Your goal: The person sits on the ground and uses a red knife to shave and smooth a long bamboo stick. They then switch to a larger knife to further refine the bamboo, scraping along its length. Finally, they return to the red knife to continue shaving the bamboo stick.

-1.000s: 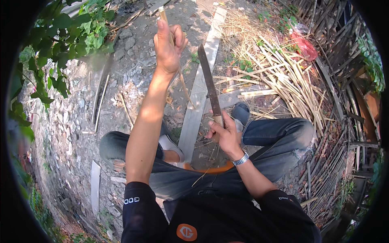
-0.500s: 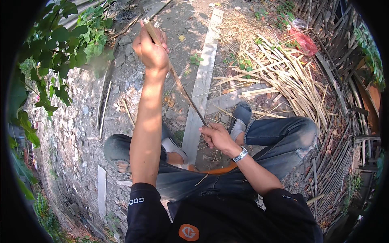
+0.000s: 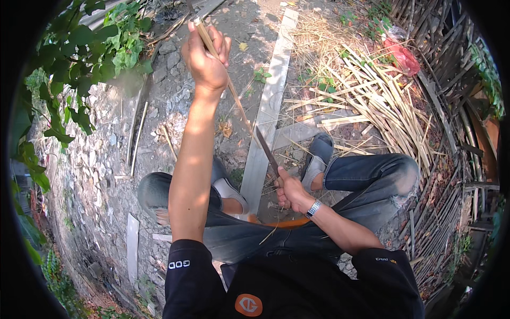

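Firstly, left hand (image 3: 206,66): fingers wrapped round a pale strip (image 3: 234,94), one cut end standing out above the fist, the remainder slanting down toward the other hand. Right hand (image 3: 291,192): fingers closed about a knife (image 3: 266,147), grip hidden in the fist, dark blade aimed up and leftward at the strip's lower end; whether the two touch cannot be told. Between the hands and beneath them: one long grey plank (image 3: 272,95). To the right of both hands, farther out: a heap of split strips (image 3: 390,109), with straw-like shavings (image 3: 316,47) above it and a red bag (image 3: 402,58) at its far edge.

Handling note, a judgement: paring would go best with the strip held steady, the edge laid at a shallow angle, light even strokes, and the left fingers well clear of the blade's path.

Changes against one second ago: knife then apart from the strip, blade pointing away from the body with its broad face showing; now swung leftward, its point close to the strip's tail. Strip then steeper, now more slanted. Right hand slightly lower; left still gripping.
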The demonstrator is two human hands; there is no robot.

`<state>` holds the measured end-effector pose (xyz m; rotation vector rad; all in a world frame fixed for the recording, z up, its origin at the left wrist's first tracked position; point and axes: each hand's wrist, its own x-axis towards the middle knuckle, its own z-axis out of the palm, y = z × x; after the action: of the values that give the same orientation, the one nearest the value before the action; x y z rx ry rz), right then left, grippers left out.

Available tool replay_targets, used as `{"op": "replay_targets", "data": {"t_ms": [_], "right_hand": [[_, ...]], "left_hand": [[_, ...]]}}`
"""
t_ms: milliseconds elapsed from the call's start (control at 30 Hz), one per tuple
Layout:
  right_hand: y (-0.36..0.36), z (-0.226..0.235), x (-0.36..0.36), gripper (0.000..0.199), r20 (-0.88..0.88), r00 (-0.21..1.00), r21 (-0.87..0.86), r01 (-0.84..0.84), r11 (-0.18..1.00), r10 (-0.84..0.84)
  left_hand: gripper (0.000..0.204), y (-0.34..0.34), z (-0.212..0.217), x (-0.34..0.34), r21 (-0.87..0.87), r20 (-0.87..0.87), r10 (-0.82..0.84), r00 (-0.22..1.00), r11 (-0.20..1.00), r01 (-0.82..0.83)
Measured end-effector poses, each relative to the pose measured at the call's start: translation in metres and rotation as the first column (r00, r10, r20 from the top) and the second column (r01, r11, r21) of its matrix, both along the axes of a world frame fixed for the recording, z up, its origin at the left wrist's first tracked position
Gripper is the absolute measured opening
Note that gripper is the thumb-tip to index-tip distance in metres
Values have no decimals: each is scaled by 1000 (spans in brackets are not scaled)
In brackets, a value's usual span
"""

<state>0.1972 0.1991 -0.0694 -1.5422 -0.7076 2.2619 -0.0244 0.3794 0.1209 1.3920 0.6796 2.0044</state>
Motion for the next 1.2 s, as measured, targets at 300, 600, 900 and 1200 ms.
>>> {"op": "replay_targets", "data": {"t_ms": [300, 600, 900, 1200], "right_hand": [[49, 180, 13, 60, -691, 722, 598, 600, 532, -36], [-12, 57, -3, 56, -137, 985, 87, 121, 989, -109], [0, 134, -19, 58, -789, 604, 587, 795, 152, -112], [-15, 91, -4, 51, -373, 918, 274, 247, 930, -134]], "left_hand": [[65, -5, -4, -9, 16, -73, -48, 996, 999, 49], [67, -19, -8, 1, 30, -81, -91, 993, 995, 94], [67, -29, -11, 9, 35, -92, -44, 995, 998, 47], [69, -44, -5, 8, -41, -110, -44, 993, 998, 40]]}}
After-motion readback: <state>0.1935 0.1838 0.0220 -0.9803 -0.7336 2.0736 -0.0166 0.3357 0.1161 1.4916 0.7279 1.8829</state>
